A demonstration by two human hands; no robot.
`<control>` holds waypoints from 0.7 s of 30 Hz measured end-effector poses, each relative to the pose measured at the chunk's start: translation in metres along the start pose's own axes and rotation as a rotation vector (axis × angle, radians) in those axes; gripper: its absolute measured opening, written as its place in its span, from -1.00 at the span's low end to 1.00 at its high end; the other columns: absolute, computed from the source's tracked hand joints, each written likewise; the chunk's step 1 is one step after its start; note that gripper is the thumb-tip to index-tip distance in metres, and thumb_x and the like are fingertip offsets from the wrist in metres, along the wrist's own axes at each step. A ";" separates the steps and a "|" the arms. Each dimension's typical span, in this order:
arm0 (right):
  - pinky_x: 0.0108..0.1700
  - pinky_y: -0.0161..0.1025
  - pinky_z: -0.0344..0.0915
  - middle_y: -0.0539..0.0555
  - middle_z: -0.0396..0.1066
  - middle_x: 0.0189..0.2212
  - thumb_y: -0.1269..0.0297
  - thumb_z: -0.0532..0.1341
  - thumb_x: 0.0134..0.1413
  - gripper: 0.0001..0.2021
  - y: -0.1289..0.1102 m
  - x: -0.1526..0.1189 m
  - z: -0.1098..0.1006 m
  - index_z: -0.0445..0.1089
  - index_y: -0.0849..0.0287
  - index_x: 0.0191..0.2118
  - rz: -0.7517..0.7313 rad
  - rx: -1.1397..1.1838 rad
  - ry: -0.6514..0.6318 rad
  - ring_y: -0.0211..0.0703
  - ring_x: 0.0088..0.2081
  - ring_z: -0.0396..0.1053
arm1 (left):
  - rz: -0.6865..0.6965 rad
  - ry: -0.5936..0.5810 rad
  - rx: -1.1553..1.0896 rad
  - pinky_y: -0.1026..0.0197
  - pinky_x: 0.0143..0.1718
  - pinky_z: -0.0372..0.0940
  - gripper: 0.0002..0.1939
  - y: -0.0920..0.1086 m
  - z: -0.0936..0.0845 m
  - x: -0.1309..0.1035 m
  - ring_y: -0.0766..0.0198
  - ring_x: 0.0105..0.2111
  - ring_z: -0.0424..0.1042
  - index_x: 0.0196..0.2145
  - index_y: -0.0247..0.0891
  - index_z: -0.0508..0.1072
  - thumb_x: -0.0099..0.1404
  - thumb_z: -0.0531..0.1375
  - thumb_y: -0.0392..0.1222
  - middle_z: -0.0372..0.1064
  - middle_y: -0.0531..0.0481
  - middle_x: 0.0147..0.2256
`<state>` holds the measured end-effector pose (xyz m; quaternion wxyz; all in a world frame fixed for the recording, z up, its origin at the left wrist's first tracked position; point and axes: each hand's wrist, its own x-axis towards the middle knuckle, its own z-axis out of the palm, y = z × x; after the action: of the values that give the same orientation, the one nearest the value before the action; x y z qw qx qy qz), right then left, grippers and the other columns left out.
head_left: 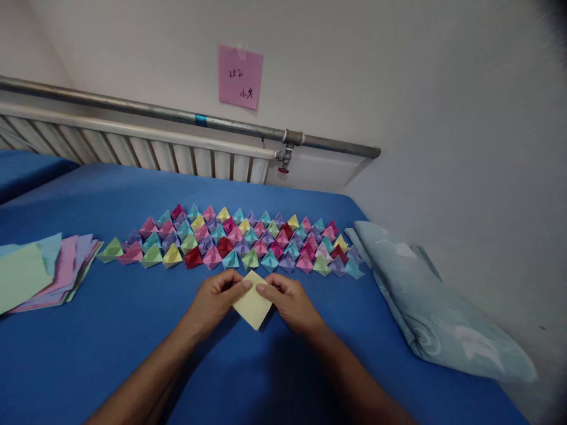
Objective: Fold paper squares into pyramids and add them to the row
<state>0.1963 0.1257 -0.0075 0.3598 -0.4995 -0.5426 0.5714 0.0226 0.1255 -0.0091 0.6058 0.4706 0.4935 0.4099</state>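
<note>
Across the blue flat surface [133, 348]: rows of small multicoloured folded-paper boats [250, 260], seemingly finished | near side, centre: pale-yellow paper diamond [253, 307], seemingly part-folded, pinched by left hand [218, 298] and right hand [292, 300] | far left: loose stack of flat pastel paper sheets [26, 274], unfolded

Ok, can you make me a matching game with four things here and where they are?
1. pale yellow paper square
2. stack of pastel paper sheets
3. square pink paper note
4. folded blue-green patterned cloth

A. taped to the pale wall
B. held between left fingers and right fingers
C. right of the multicoloured folded-paper boats
D. left of those boats

Pairs: 1-B, 2-D, 3-A, 4-C.
</note>
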 end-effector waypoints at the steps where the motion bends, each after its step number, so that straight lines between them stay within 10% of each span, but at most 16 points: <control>1: -0.44 -0.34 0.03 -0.10 0.20 -0.58 0.02 0.26 -0.05 -0.68 0.000 0.000 0.000 0.27 0.18 -0.52 0.007 -0.002 -0.016 -0.34 -0.51 0.11 | -0.014 -0.028 0.003 0.33 -0.53 0.07 -0.58 0.000 -0.001 0.000 0.41 -0.57 0.19 -0.48 -0.30 0.42 0.04 0.31 0.15 0.27 0.11 -0.58; 21: -0.47 -0.34 -0.04 -0.12 0.16 -0.63 0.05 0.28 -0.09 -0.69 0.009 0.006 0.000 0.25 0.18 -0.56 0.073 0.044 -0.088 -0.36 -0.55 0.08 | -0.020 -0.037 0.079 0.37 -0.60 0.07 -0.53 -0.009 -0.001 0.007 0.44 -0.62 0.18 -0.49 -0.27 0.32 0.08 0.23 0.24 0.19 0.16 -0.61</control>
<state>0.1960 0.1300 -0.0178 0.3257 -0.4852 -0.5266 0.6174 0.0229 0.1300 -0.0192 0.6000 0.4966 0.5027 0.3751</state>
